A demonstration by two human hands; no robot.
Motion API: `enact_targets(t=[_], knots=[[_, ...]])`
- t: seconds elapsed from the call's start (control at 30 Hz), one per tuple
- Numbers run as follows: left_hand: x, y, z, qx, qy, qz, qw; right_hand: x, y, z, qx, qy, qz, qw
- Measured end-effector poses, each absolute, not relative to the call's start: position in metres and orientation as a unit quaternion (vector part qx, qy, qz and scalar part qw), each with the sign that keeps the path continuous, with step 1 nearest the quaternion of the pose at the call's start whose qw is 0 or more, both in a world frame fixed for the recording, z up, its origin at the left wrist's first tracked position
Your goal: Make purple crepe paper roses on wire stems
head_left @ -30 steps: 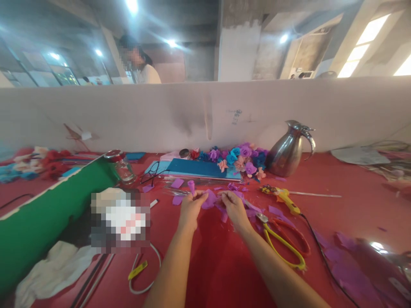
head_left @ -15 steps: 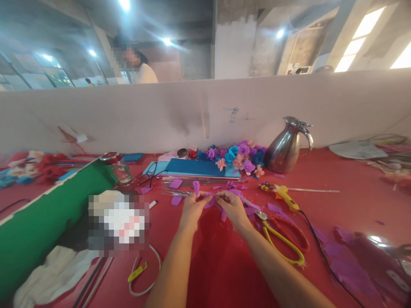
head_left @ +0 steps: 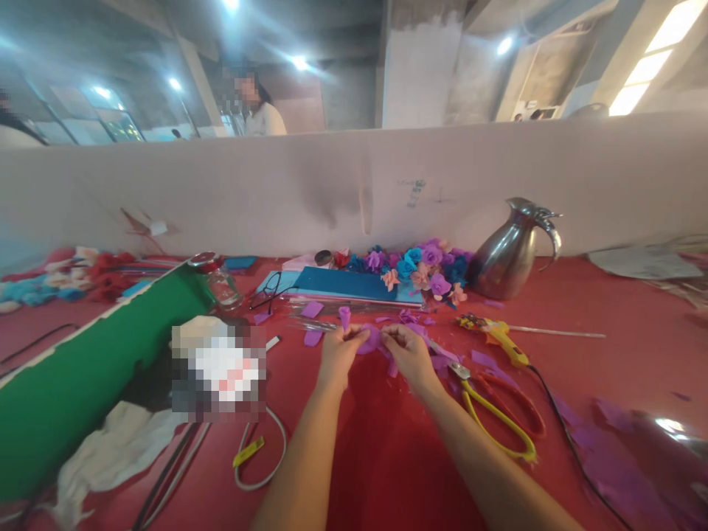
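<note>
In the middle of the red table, my left hand [head_left: 338,354] is closed, with a small rolled purple paper bud [head_left: 345,317] standing up from its fingers. Its thumb and forefinger also pinch one side of a purple paper petal [head_left: 371,338]. My right hand [head_left: 410,352] is closed too, its fingertips at the petal's other edge. Loose purple paper pieces [head_left: 313,337] lie around both hands. Just right of my right hand are pliers [head_left: 492,413] with one yellow and one red handle.
Behind the hands lie blue sheets [head_left: 348,283] and a heap of paper flowers [head_left: 431,269]. A steel jug [head_left: 506,251] stands at the back right, near a yellow glue gun [head_left: 506,341] with its cord. On the left are a glass jar [head_left: 223,286], a green panel [head_left: 110,354] and a cable [head_left: 276,472].
The camera view has turned slightly left, so the table's things sit further right. My fingertips are a little further apart, and more of the purple petal shows between them.
</note>
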State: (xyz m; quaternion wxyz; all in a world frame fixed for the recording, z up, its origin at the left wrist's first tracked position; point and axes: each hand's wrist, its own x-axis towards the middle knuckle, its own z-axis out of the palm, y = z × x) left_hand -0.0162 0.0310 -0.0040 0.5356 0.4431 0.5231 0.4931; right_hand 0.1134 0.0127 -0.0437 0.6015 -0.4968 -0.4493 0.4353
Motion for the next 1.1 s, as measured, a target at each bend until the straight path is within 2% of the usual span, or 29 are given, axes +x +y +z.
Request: enact_targets(t=[0.13, 0.2, 0.33, 0.4, 0.43, 0.53, 0.67, 0.73, 0.8, 1.1], knots=[[-0.015, 0.032, -0.002, 0.433, 0.545, 0.498, 0.517, 0.111, 0.010, -0.041, -0.511, -0.467, 0.421, 0.587], [-0.015, 0.032, 0.000, 0.437, 0.544, 0.497, 0.517, 0.116, 0.009, -0.027, -0.528, -0.468, 0.368, 0.606], [-0.017, 0.031, 0.004, 0.477, 0.530, 0.454, 0.534, 0.147, 0.004, 0.020, -0.543, -0.331, 0.059, 0.769], [-0.018, 0.030, 0.004, 0.517, 0.528, 0.410, 0.535, 0.172, -0.002, 0.040, -0.546, -0.297, -0.016, 0.783], [-0.018, 0.029, 0.004, 0.537, 0.525, 0.389, 0.534, 0.186, -0.006, 0.046, -0.568, -0.347, 0.009, 0.746], [-0.019, 0.027, 0.003, 0.587, 0.520, 0.340, 0.519, 0.233, -0.018, 0.042, -0.663, -0.522, 0.138, 0.518], [-0.024, 0.028, 0.002, 0.604, 0.544, 0.303, 0.497, 0.298, -0.023, 0.004, -0.832, -0.437, 0.013, 0.342], [-0.027, 0.029, 0.004, 0.597, 0.552, 0.293, 0.504, 0.322, -0.018, -0.018, -0.873, -0.431, 0.033, 0.225], [-0.031, 0.030, 0.006, 0.599, 0.549, 0.285, 0.509, 0.335, -0.012, -0.035, -0.878, -0.448, 0.089, 0.143], [-0.037, 0.032, 0.007, 0.606, 0.547, 0.282, 0.504, 0.347, 0.002, -0.044, -0.861, -0.470, 0.156, 0.118]])
